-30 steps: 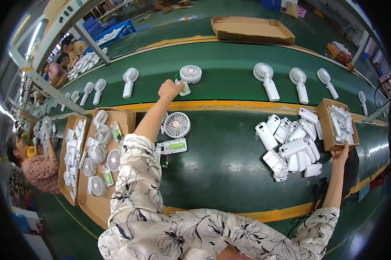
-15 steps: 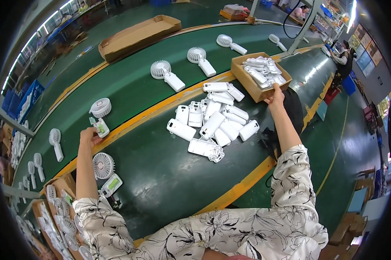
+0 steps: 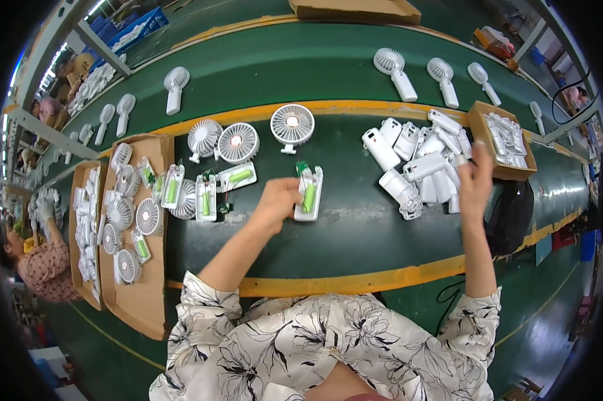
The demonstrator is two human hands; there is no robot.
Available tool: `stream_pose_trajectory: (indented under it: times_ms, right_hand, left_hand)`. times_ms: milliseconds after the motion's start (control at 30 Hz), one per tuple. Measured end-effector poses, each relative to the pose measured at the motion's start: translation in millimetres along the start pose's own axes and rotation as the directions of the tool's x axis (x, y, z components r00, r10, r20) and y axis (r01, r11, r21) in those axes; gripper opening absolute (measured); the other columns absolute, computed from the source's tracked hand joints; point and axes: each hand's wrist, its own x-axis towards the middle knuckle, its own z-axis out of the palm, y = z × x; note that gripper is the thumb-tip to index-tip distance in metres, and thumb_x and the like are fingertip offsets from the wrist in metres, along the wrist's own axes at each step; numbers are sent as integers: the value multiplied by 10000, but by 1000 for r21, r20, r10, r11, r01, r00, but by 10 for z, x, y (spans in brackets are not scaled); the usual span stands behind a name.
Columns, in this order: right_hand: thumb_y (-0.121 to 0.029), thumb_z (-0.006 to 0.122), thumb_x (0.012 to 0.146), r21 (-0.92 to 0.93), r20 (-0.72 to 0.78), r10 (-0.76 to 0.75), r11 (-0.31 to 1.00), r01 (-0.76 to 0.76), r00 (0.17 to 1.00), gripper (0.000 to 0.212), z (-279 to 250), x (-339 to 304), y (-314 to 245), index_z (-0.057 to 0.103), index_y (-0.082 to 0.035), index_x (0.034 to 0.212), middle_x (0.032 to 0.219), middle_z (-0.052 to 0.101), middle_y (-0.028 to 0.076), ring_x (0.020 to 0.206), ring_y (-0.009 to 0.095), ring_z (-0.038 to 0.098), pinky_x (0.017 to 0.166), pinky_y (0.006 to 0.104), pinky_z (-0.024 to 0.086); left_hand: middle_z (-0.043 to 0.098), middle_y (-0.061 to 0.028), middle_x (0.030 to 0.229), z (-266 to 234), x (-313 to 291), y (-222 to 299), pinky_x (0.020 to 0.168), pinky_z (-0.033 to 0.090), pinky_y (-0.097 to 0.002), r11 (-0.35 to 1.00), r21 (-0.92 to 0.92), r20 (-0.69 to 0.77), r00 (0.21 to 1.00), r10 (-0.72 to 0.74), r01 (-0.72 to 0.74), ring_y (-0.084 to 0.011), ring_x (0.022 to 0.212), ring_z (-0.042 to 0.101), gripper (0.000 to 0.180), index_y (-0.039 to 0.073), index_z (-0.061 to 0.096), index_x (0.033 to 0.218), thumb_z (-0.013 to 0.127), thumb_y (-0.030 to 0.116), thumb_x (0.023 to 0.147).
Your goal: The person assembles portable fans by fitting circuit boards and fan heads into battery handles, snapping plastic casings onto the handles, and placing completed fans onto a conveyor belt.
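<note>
My left hand is closed on the edge of an opened white fan handle, in which a green battery and a small green circuit board show. A round white fan head lies just beyond it on the bench. My right hand is over the right edge of a pile of white handle casings, its fingers apart. It seems to hold nothing. Left of my left hand are two opened handles with batteries, and more fan heads.
A cardboard box of white parts stands beyond my right hand, by a dark bag. Assembled hand fans lie on the green conveyor. At left are cardboard trays of fan parts, and another person.
The view has turned to the left. My left hand has brought the opened handle and its fan head from the conveyor onto the bench. My right hand has let go of the cardboard box.
</note>
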Motion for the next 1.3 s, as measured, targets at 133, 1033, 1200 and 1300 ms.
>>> stream_pose_trajectory:
  times_ms: [133, 1033, 1200, 1300]
  right_hand:
    - [-153, 614, 746, 67, 307, -163, 987, 149, 938, 505, 718, -228, -704, 413, 50, 1163, 1095, 477, 205, 1027, 329, 473, 891, 355, 369]
    - [-98, 644, 754, 540, 737, 322, 248, -804, 594, 406, 974, -634, -1097, 482, -2, 1114, 1005, 569, 39, 923, 106, 535, 802, 249, 421]
    - [-69, 635, 743, 482, 811, 280, 179, -858, 514, 427, 757, -797, -1020, 466, 10, 1127, 1019, 563, 54, 936, 119, 539, 830, 268, 428]
    - [-75, 659, 728, 499, 777, 291, 256, -828, 559, 517, 775, -786, -854, 433, 22, 1182, 1052, 558, 69, 954, 134, 540, 840, 274, 433]
  left_hand:
    - [599, -140, 906, -29, -310, -336, 663, 528, -339, 991, -99, 57, 995, -83, 88, -230, 772, 620, 397, -64, 511, 1082, 431, -53, 692]
    - [574, -132, 833, -23, -456, -642, 594, 523, -392, 718, -622, 375, 924, -76, 311, -251, 675, 603, 415, 20, 466, 1048, 417, 375, 839]
    - [579, -145, 799, 137, -427, -509, 515, 532, -353, 876, -420, 123, 971, -204, 237, -223, 593, 603, 231, 18, 467, 1012, 527, 101, 805]
    - [592, -106, 805, 162, -433, -490, 511, 524, -318, 908, -363, 96, 977, -189, 211, -200, 594, 603, 342, 43, 482, 1039, 532, -52, 715]
